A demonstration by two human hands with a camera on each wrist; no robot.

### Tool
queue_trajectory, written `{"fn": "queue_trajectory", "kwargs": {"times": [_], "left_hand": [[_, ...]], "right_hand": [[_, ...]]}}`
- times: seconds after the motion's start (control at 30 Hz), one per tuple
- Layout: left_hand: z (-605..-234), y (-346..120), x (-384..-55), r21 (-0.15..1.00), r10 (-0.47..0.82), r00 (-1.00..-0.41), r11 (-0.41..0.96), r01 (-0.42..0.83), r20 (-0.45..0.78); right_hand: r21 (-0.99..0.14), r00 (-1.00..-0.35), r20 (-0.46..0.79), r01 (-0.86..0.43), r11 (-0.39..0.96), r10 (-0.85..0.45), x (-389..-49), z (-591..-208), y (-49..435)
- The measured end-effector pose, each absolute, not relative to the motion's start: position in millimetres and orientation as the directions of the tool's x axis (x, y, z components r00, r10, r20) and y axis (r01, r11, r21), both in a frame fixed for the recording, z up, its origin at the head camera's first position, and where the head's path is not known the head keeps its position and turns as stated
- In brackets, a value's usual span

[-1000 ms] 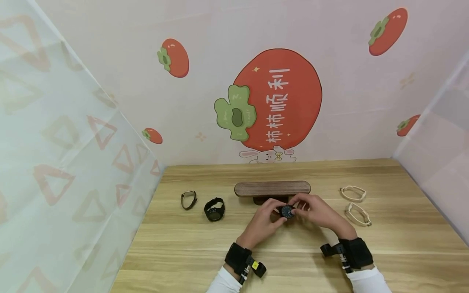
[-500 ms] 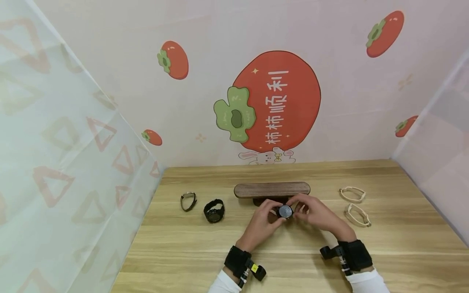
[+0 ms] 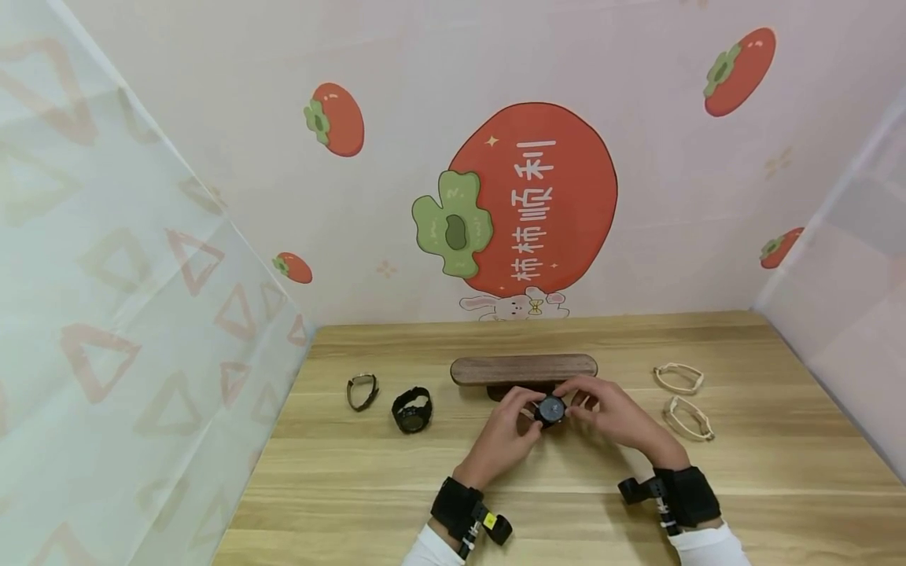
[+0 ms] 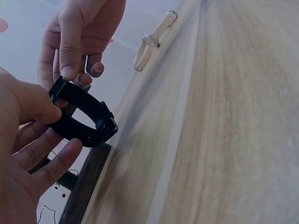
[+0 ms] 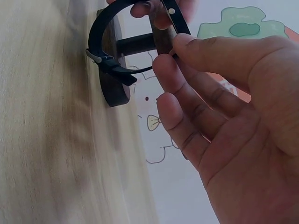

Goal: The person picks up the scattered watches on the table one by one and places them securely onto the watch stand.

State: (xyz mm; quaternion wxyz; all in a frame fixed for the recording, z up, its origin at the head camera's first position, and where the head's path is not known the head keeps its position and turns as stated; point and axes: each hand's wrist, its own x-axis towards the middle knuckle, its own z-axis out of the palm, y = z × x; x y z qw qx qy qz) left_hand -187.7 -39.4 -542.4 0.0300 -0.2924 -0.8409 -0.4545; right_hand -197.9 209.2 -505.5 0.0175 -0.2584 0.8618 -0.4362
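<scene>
A black watch (image 3: pixel 550 409) with a round dark dial is held between both hands, just in front of the wooden stand, dial upward. My left hand (image 3: pixel 504 436) grips its left side, thumb and fingers around the case. From the right, my right hand (image 3: pixel 614 413) pinches its edge between thumb and forefinger. In the left wrist view the black strap (image 4: pixel 84 136) forms a fastened loop hanging below the case. The right wrist view shows the strap's buckle (image 5: pixel 95 56), with the right thumb (image 5: pixel 186 43) at the case end of the band.
The dark wooden display stand (image 3: pixel 524 369) has a padded-looking crossbar behind the hands. To the left lie a thin dark watch (image 3: pixel 363 392) and a chunky black watch (image 3: pixel 412 410). Two cream watches, one farther back (image 3: pixel 679 378) and one nearer (image 3: pixel 689 418), lie to the right.
The watch has turned slightly, so its dial shows more fully. My right thumb, earlier over the dial's edge, is now at its side. My left thumb has drawn back a little.
</scene>
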Motion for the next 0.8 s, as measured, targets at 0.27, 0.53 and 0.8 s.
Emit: {"fn": "queue_trajectory", "kwargs": {"times": [0.27,0.53,0.8], "left_hand": [[-544.8,-39.6,-186.8,0.775,0.448,-0.833,0.379,0.505,0.324],[-544.4,-41.5,-183.7,0.786,0.433,-0.841,0.371,0.494,0.324],[-544.7,-42.5,-187.0,0.808,0.412,-0.845,0.332,0.487,0.34]], "right_hand": [[-0.752,-0.885,0.193,-0.41,0.516,-0.423,-196.2,-506.0,208.9],[-0.739,-0.904,0.186,-0.388,0.551,-0.386,-194.2,-505.9,205.7],[-0.739,-0.892,0.231,-0.421,0.526,-0.39,-197.2,-505.8,202.5]]}}
